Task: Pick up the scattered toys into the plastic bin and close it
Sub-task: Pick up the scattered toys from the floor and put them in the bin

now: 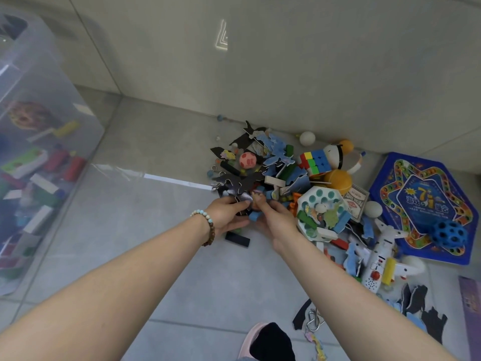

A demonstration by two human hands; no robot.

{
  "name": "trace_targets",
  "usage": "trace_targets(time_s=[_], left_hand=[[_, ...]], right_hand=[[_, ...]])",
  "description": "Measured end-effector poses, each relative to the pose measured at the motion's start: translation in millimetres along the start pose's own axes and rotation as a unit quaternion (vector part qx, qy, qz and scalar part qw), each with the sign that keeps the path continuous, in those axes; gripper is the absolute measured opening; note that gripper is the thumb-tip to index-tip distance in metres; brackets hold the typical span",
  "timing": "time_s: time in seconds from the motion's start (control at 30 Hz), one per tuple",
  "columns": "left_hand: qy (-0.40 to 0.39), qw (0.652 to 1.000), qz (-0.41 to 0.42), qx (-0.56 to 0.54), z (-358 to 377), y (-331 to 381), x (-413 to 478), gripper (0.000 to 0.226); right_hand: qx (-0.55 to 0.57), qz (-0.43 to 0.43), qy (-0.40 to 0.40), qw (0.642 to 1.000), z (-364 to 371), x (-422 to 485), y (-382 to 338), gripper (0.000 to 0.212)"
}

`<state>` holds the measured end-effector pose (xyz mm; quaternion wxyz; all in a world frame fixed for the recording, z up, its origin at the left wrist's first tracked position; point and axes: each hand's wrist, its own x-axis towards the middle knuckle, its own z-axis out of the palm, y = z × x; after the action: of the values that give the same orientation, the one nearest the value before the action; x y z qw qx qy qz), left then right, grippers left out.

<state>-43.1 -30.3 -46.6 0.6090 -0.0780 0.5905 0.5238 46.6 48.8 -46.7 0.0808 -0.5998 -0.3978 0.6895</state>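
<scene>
Both hands are dug into the near edge of the toy pile point(281, 175). Left hand point(229, 213): fingers curled over dark cut-outs point(240, 182), beaded bracelet point(207, 226) on the wrist. Right hand point(274, 217): thumb and fingers pinching a small figure point(258, 199). A blue block point(253, 216) sits between the two hands.

Plastic bin point(59, 82): translucent, on the floor point(161, 256) well apart to the left of the pile, with toys inside.

Legible writing: the blue game board point(390, 178) bears a large yellow "7" with Chinese characters. The card box point(355, 204) has lettering I cannot read.

Count in the pile:
- two orange balls point(337, 179)
- two white balls point(307, 138)
- one pink ball point(247, 160)
- one blue holed ball point(449, 234)
- one colour cube point(315, 161)
- one white toy plane point(382, 252)
</scene>
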Motion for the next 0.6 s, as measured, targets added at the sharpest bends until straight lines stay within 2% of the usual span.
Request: trace_targets(time_s=[0.1,0.2,0.3,0.47,0.6], left_hand=[[0.001,1.0,0.014,-0.004,-1,1,0,0.019],[-0.007,1.0,0.021,0.004,-3,3,-7,0.031],[-0.016,0.999,0.037,0.021,-6,10,-24,0.032],[-0.038,0.995,0.089,0.012,-18,43,-78,0.027],[-0.028,0.988,0.152,-0.011,-47,82,-140,0.029]], right_hand=[[0.039,0.001,-0.023,0.999,-3,-1,-1,0.024],[0.058,-0.008,-0.03,0.998,-5,-7,0,0.028],[0.063,-0.033,-0.042,0.997,-4,-24,-4,0.023],[0.045,-0.088,-0.07,0.993,15,-76,-38,0.03],[-0.007,-0.13,-0.135,0.982,58,-130,-80,0.029]])
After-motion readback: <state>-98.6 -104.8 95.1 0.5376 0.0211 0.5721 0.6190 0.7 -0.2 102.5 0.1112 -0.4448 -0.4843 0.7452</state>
